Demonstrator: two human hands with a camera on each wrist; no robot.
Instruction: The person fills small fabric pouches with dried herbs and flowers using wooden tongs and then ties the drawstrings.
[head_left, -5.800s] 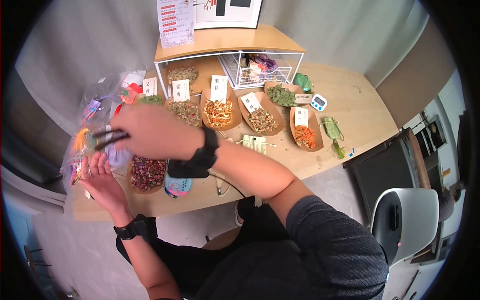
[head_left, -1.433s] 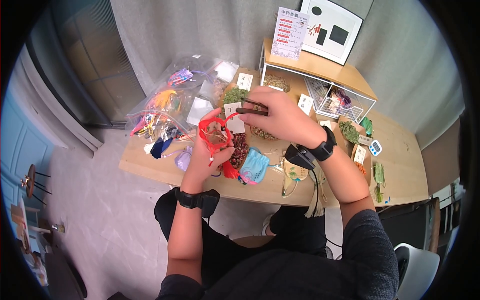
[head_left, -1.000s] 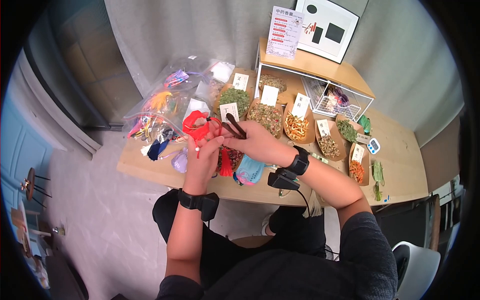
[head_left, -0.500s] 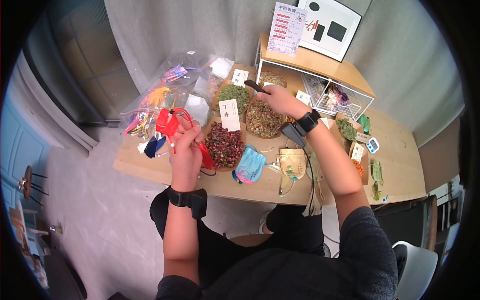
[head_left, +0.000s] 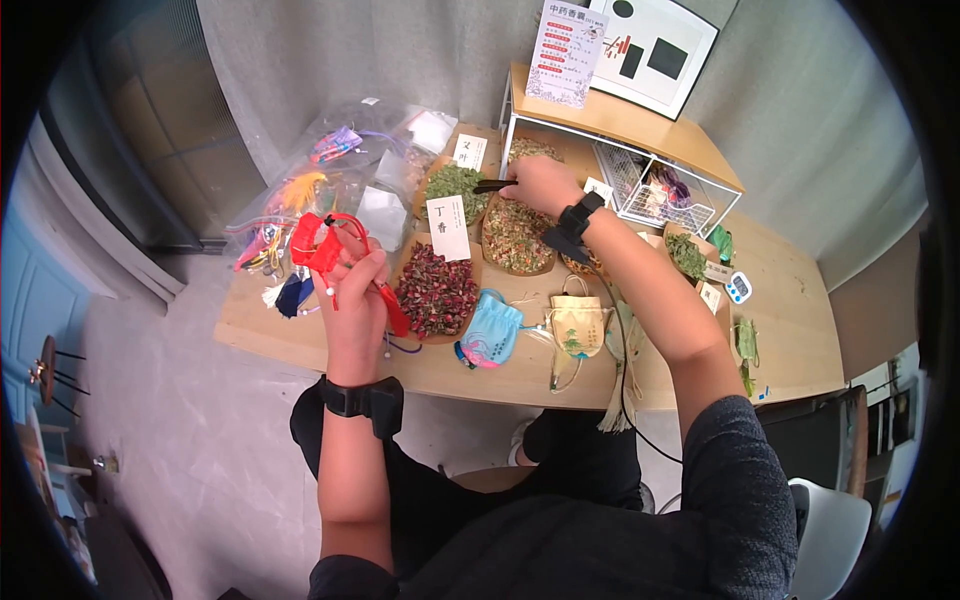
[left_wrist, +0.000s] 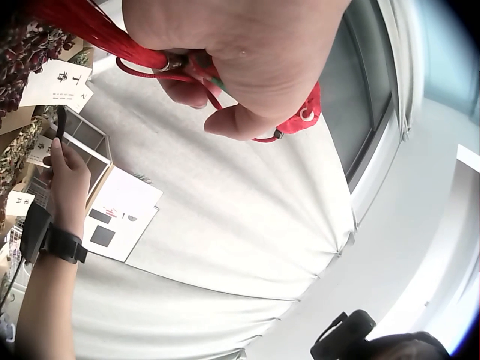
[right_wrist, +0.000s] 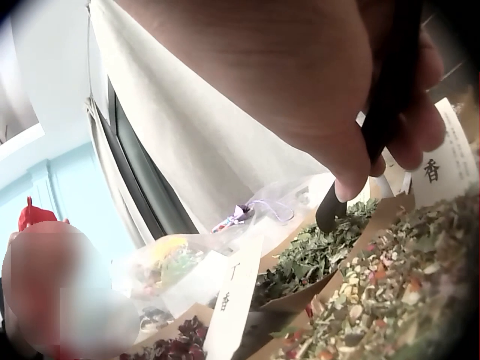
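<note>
In the head view my left hand [head_left: 355,320] holds up a red drawstring pouch [head_left: 316,243], its red tassel [head_left: 396,312] hanging beside the palm. My right hand [head_left: 545,185] grips dark tongs [head_left: 492,186] by the upper part. Their tip reaches the dried green leaves [head_left: 455,188] in a brown paper tray. From the right wrist camera, the tong tip [right_wrist: 328,214] overlaps the edge of those leaves [right_wrist: 319,247]. A mixed dried herb filling [head_left: 520,235] lies in the tray below that hand. Dark red dried buds [head_left: 437,290] fill the tray nearest the left hand.
Labelled cards, such as a white one [head_left: 449,228], stand in the trays. A blue pouch [head_left: 490,330] and a cream pouch [head_left: 577,325] lie by the front edge. Clear bags [head_left: 300,190] cover the left side; a small shelf [head_left: 640,130] stands behind.
Both hands were together at the red pouch about a second ago. The right hand has since moved away with the tongs, back to the leaf tray. The left hand has drawn the pouch leftward.
</note>
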